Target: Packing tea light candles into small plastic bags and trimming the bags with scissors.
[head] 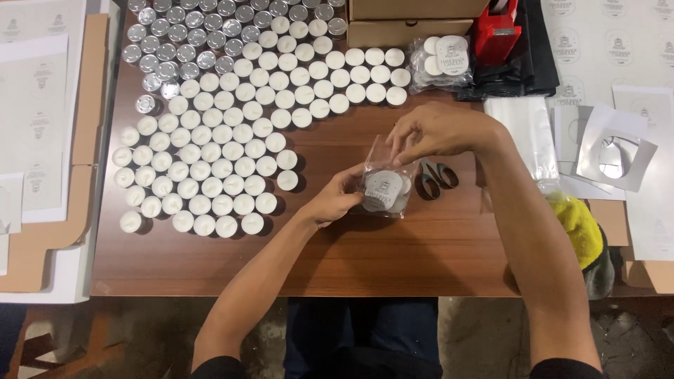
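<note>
A small clear plastic bag (pixel 385 184) with a round label and a few white tealight candles inside is held just above the brown wooden table (pixel 393 260). My left hand (pixel 335 200) grips the bag's lower left side. My right hand (pixel 432 133) pinches the bag's open top edge from above. Many loose white tealight candles (pixel 217 165) lie in rows on the table to the left of my hands.
Black-handled scissors (pixel 435 179) lie just right of the bag. A filled candle bag (pixel 441 62), a red tape dispenser (pixel 497 31) and cardboard boxes (pixel 411 21) sit at the back. Clear bags (pixel 528 137) and label sheets (pixel 618 151) lie right; empty metal cups (pixel 175 42) back left.
</note>
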